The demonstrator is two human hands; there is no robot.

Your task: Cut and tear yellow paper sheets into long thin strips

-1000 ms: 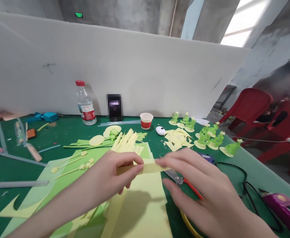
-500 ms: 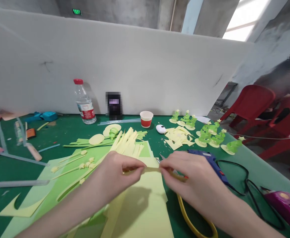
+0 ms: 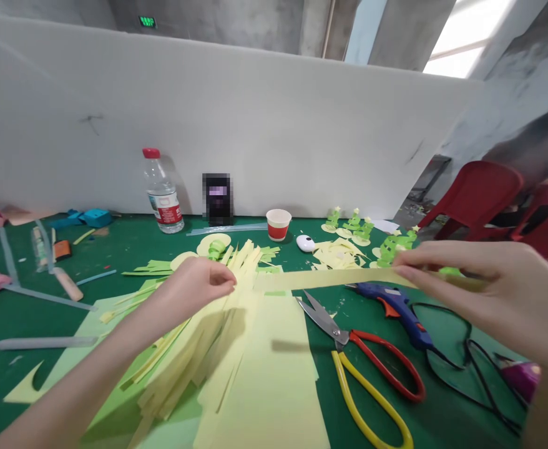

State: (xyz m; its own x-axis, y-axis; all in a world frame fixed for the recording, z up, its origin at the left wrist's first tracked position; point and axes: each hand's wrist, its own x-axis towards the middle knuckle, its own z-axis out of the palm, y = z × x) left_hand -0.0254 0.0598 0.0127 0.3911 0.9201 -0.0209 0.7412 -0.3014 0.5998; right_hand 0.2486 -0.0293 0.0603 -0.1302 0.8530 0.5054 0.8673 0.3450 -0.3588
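A pale yellow paper strip (image 3: 330,277) stretches level above the table between my hands. My right hand (image 3: 480,280), at the right, pinches it between thumb and fingers, and its end shows past them. At the strip's other end, the fingers of my left hand (image 3: 199,290) are pinched together; their hold blends into pale paper behind. Beneath lie pale yellow sheets (image 3: 278,386) and a loose bundle of cut strips (image 3: 208,355). Scissors (image 3: 342,337) with one red and one yellow handle lie partly open beside the sheets.
A blue glue gun (image 3: 405,308) with a black cord lies at the right. Behind stand a water bottle (image 3: 164,199), a paper cup (image 3: 278,226) and several small green spiral paper pieces (image 3: 362,231). A white board (image 3: 255,131) closes the back.
My hands have moved far apart, right hand to the right, left hand to the left, and the strip now spans between them. The scissors and strip bundle are more exposed.
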